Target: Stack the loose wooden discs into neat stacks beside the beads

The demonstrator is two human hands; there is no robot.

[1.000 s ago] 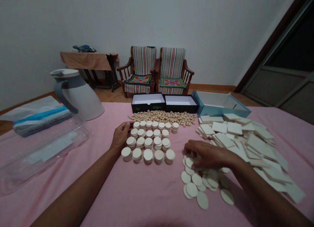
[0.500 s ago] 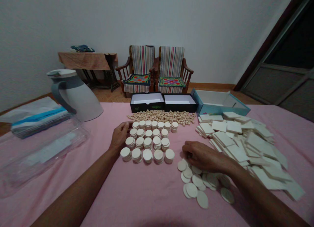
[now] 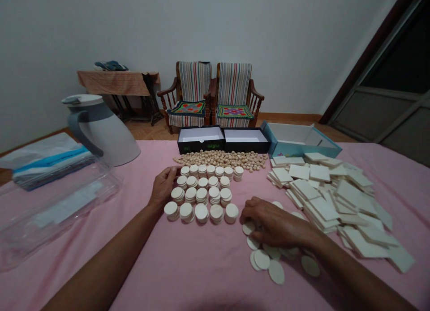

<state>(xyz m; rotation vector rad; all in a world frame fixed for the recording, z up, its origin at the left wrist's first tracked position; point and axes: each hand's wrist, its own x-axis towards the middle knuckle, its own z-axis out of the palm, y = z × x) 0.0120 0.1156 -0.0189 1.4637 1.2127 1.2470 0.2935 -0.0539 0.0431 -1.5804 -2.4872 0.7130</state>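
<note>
On the pink cloth, pale round wooden discs (image 3: 202,212) stand in several rows of short stacks. My left hand (image 3: 164,185) rests along the left side of these rows. Its fingers reach forward, slightly bent, beside the far-left stack, and hold nothing that I can see. At right, my right hand (image 3: 268,221) is low over a loose pile of the same discs (image 3: 262,259). Its thumb and bent fingers close around the edges of one wooden disc (image 3: 248,228), which lies on the pile. The palm hides part of the pile.
Behind the stacks lies a band of small wooden beads (image 3: 221,159), then two black box halves (image 3: 201,145) and a blue box (image 3: 304,145). Square wooden tiles (image 3: 329,203) are heaped at right. A jug (image 3: 107,132) and a clear plastic tray (image 3: 57,212) stand at left.
My right hand has moved a little left and toward me, and its thumb now shows apart from the fingers. The left hand and the stacks have stayed put.
</note>
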